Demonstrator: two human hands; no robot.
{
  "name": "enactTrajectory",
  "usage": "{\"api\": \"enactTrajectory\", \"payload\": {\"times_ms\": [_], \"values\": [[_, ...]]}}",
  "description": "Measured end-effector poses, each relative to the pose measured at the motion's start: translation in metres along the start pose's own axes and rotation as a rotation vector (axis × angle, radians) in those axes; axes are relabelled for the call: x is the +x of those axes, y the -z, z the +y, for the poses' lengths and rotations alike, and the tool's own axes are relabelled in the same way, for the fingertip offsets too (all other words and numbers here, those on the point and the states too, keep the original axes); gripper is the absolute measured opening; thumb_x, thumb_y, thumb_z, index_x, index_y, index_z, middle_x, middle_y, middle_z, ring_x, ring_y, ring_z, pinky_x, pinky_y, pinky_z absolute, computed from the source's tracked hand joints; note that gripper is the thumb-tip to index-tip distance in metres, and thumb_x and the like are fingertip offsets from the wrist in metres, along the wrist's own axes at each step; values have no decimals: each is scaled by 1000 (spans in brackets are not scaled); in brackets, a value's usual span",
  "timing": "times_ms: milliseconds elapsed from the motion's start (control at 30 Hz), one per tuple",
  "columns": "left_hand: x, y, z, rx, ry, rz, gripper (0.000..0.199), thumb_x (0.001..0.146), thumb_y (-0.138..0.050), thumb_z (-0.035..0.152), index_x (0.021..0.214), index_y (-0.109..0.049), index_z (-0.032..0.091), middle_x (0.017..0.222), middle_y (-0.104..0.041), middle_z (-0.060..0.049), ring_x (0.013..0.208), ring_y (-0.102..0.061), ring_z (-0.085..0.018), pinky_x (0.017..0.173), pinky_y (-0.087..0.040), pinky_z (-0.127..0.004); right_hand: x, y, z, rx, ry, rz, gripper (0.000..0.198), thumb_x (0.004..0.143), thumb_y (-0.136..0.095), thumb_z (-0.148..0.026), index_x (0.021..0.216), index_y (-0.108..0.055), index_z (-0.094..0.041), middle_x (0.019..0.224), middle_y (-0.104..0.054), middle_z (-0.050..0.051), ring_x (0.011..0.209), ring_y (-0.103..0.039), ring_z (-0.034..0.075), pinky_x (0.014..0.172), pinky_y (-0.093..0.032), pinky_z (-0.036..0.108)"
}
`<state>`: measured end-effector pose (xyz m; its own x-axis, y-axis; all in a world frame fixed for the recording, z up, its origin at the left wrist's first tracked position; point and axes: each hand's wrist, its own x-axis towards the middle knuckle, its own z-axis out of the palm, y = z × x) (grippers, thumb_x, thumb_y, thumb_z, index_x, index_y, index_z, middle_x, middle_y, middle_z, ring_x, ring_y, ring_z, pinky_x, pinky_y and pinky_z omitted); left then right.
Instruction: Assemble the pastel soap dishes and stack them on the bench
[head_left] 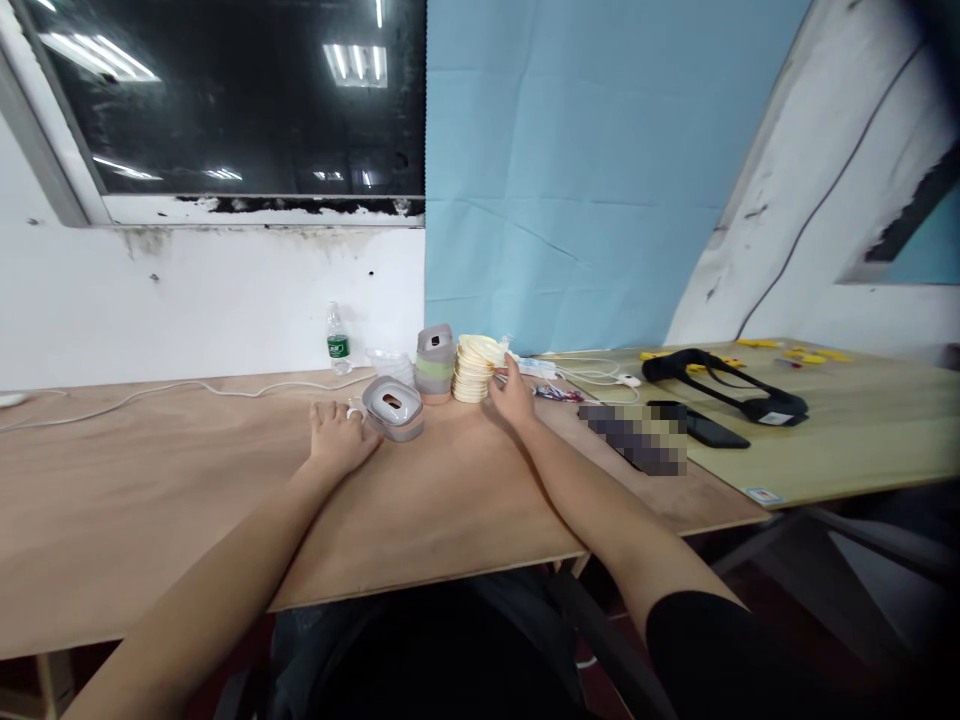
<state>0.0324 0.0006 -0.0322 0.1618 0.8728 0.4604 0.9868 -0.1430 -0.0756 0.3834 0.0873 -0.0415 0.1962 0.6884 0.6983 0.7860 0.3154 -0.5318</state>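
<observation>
My left hand (pixel 337 437) lies on the table with its fingers spread. Beside its thumb sits an oval grey plastic container (pixel 395 408) with a slot in its top. A small white thing (pixel 354 412) shows at the fingertips, too small to name. At the right side of a leaning stack of cream-coloured round discs (pixel 472 370) is my right hand (pixel 514 395), thumb against the stack and index finger raised apart. Between the container and the discs stands a pile of grey, green and pinkish containers (pixel 435 365). Clear plastic pieces (pixel 391 365) stand behind the grey container.
A water bottle (pixel 338 345) stands by the wall, with a white cable (pixel 187 386) running along the table. On the right are a power strip (pixel 538 369), a black phone (pixel 705 424), a black head strap (pixel 750 390) and yellow pieces (pixel 810 355).
</observation>
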Motion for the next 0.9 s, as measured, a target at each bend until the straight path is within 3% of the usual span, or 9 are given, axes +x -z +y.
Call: {"api": "enactTrajectory", "payload": {"times_ms": [100,267,367,500,667,800,900], "values": [[-1,7,5,-56,-73,18,53,80,-47,63,105,-66,20,121,-60,-17,122,-45,-39,108,-17,-63,0,0,-1,2,-6,5,62,82,-52,-33,140,-40,-17,121,-64,12,86,-64,26,86,-47,42],[-1,11,9,-286,-379,-116,41,84,-47,56,97,-66,22,103,-66,-11,98,-59,-30,92,-43,-47,5,5,-5,48,-90,142,52,79,-54,-30,130,-49,-18,115,-67,11,86,-64,24,87,-46,40],[-2,11,14,-346,-489,-119,40,84,-50,52,103,-65,20,107,-64,-12,100,-59,-29,88,-47,-42,8,8,-14,197,-147,282,47,79,-56,-32,123,-50,-18,108,-69,9,78,-65,20,83,-48,37],[-3,6,21,-382,-601,-112,45,85,-52,49,118,-61,19,130,-56,-12,119,-52,-29,101,-41,-43,9,12,-35,466,-159,356,43,76,-64,-42,109,-50,-19,87,-68,3,62,-62,15,65,-50,30],[-3,0,21,-446,-637,-190,54,86,-50,51,128,-56,18,147,-42,-12,130,-45,-29,106,-38,-41,-6,10,-68,722,-118,224,40,80,-59,-55,96,-46,-21,63,-57,-5,47,-55,12,47,-45,23],[-1,3,13,-496,-509,-175,51,85,-52,46,127,-55,18,122,-64,-11,107,-62,-26,91,-48,-38,-28,1,-90,755,-49,-32,40,84,-50,-61,93,-49,-21,60,-55,-5,45,-51,10,43,-41,21],[3,7,0,-541,-280,-25,39,87,-47,36,118,-61,18,100,-71,-8,88,-66,-23,79,-50,-35,-44,-5,-101,624,80,-272,39,87,-48,-58,88,-55,-20,61,-55,-3,50,-50,10,47,-39,21]]}}
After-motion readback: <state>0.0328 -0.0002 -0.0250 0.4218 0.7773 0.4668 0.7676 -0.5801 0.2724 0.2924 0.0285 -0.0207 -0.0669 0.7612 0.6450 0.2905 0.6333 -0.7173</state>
